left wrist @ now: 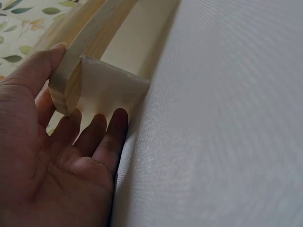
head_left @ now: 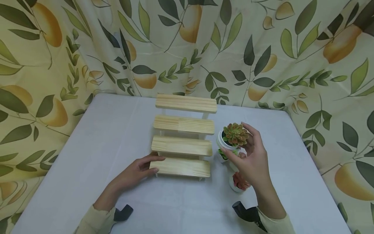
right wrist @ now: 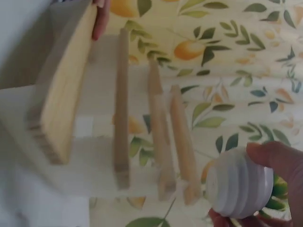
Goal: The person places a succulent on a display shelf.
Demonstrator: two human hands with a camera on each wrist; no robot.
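A four-step wooden display stand with pale boards and white side supports stands on the table. My left hand grips the left end of its lowest board, with the thumb on one face and the other fingers around the end and under it. To the right of the stand, my right hand holds a potted succulent by its white ribbed pot, thumb and fingers on opposite sides. Its rosette is green with reddish tips. Below it in the head view, a green potted plant is partly hidden.
A red potted succulent stands nearer me, partly behind my right hand. White cloth covers the table. A curtain printed with fruit and leaves hangs behind the table and along its sides.
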